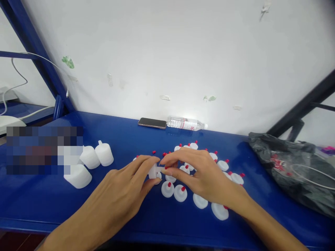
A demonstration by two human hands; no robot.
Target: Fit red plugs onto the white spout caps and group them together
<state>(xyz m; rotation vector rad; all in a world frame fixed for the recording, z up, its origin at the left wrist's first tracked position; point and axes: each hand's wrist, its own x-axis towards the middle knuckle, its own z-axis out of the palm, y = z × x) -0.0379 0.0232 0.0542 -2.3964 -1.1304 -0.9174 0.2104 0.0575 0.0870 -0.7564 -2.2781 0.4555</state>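
Observation:
My left hand (127, 184) is closed around the rim of a white plastic nozzle cap (153, 172), its spout turned to the right. At the spout's end, my right hand (200, 169) pinches with thumb and forefinger, where a bit of a small red tip cap (166, 167) shows. Fingers partly hide both pieces. Around and beneath my right hand, several white nozzle caps (180, 194) with red tips lie on the blue table (146, 223). A few loose red tip caps (154, 152) sit just beyond my fingertips.
White cup-shaped pieces (104, 154) stand at the left, partly behind a blurred patch. A phone (152, 122) and a clear bottle (186, 123) lie along the wall. On the right, a black plastic bag (293, 177) holds small red pieces. Blue metal posts (43, 52) frame the left side.

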